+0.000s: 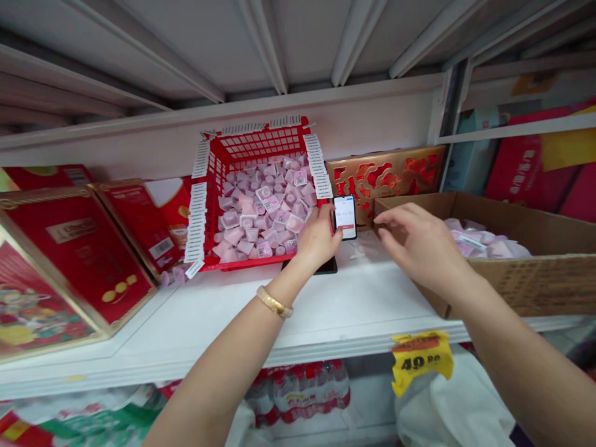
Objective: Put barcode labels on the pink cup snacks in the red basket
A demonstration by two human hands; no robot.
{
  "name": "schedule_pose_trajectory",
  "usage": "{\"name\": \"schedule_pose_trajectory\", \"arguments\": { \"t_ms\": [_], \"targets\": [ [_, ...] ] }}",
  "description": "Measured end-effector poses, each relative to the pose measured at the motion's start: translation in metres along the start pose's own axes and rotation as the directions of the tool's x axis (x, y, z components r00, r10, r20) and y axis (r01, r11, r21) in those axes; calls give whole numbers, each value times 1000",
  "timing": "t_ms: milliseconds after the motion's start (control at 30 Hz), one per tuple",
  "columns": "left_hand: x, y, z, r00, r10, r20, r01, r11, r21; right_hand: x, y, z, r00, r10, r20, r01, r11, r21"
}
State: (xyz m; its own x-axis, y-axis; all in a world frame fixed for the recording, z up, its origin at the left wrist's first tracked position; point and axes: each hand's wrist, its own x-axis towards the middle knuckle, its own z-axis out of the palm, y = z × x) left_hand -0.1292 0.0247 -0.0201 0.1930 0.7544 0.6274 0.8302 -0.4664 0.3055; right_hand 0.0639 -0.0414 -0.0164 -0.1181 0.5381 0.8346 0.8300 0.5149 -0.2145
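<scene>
My left hand point(320, 237), with a gold bangle point(274, 302) on its wrist, is at the left edge of a smartphone point(345, 217) with a lit white screen. Its thumb lies over the phone's lower left edge, and its fingers are bent beside it. To the right of the phone, my right hand point(421, 248) hovers with thumb and fingers apart, holding nothing. A red plastic basket point(246, 266) on the left holds many small pink cups point(265, 205). Strips of white barcode labels point(198, 208) hang on its rim. Beneath the basket's front corner, a dark flat object point(328, 266) partly shows.
A cardboard box point(526, 285) with pink and white packs point(487, 241) stands at right. Red gift boxes point(107, 248) stand at left, and a gold cut-out box point(391, 180) is behind the phone. A yellow price tag point(421, 360) hangs from the white shelf point(186, 329). Bottles point(302, 391) sit below.
</scene>
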Motion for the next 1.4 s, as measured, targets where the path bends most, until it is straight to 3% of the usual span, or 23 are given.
{"name": "schedule_pose_trajectory", "arguments": {
  "t_ms": [133, 200, 300, 500, 667, 733, 833, 933, 1067, 1200, 1400],
  "targets": [
    [-3, -28, -10, 946, -286, 152, 252, 944, 213, 13, -20, 45, 974, 48, 222, -41, 998, -36],
    [-4, -33, -9, 909, -346, 234, 279, 920, 277, 20, -27, 66, 947, 79, 310, -70, 997, -42],
    [-4, -36, -4, 893, -365, 263, 283, 910, 303, 30, -33, 91, 926, 114, 360, -130, 991, 22],
    [-5, -51, 0, 917, -325, 233, 313, 946, 86, 44, -25, 121, 936, 192, 296, -253, 950, 184],
    [-5, -74, -1, 955, -228, 189, 267, 939, -218, 58, -8, 139, 893, 386, 231, -449, 794, 409],
    [-5, -81, 0, 945, -268, 190, 325, 845, -424, 67, -4, 146, 837, 504, 212, -536, 678, 503],
    [-3, -87, 0, 910, -349, 226, 401, 592, -700, 81, -2, 153, 728, 639, 249, -627, 474, 618],
    [-1, -86, -3, 877, -405, 258, 417, 377, -827, 92, -4, 156, 659, 673, 335, -658, 300, 691],
    [0, -83, -10, 840, -448, 307, 417, 168, -893, 98, -7, 155, 610, 677, 412, -660, 145, 738],
    [0, -82, -12, 823, -461, 331, 411, 81, -908, 101, -7, 155, 582, 685, 439, -645, 60, 762],
    [0, -83, -13, 809, -479, 342, 413, 48, -910, 103, -8, 159, 594, 685, 422, -607, 37, 794]
  ]
}}
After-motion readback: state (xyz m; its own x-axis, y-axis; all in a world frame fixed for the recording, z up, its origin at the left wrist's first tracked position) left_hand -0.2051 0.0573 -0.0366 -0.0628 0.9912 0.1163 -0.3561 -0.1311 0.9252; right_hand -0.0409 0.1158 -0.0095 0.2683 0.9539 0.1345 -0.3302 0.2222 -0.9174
